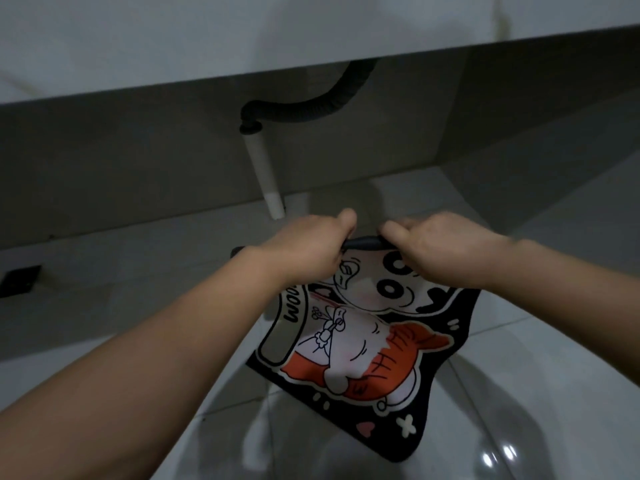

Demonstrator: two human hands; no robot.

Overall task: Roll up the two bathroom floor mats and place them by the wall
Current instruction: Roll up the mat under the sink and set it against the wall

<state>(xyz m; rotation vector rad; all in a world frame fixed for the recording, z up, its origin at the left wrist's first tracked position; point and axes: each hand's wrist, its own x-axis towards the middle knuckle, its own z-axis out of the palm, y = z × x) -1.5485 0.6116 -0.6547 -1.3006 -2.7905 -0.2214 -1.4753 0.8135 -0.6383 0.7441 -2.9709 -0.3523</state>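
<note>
A black floor mat (363, 344) with a cartoon print in white and orange lies on the pale tiled floor, under the sink counter. Its far edge is curled over into a thin black roll (363, 242). My left hand (308, 247) grips that rolled edge on the left, thumb up. My right hand (440, 247) grips the same edge on the right. Both forearms reach in from the bottom of the view. Only this one mat is in view.
A white counter (242, 39) overhangs the far side. Beneath it a black corrugated drain hose (311, 107) joins a white pipe (263, 171) that runs down to the floor by the wall. A dark floor drain (20, 280) sits at the left.
</note>
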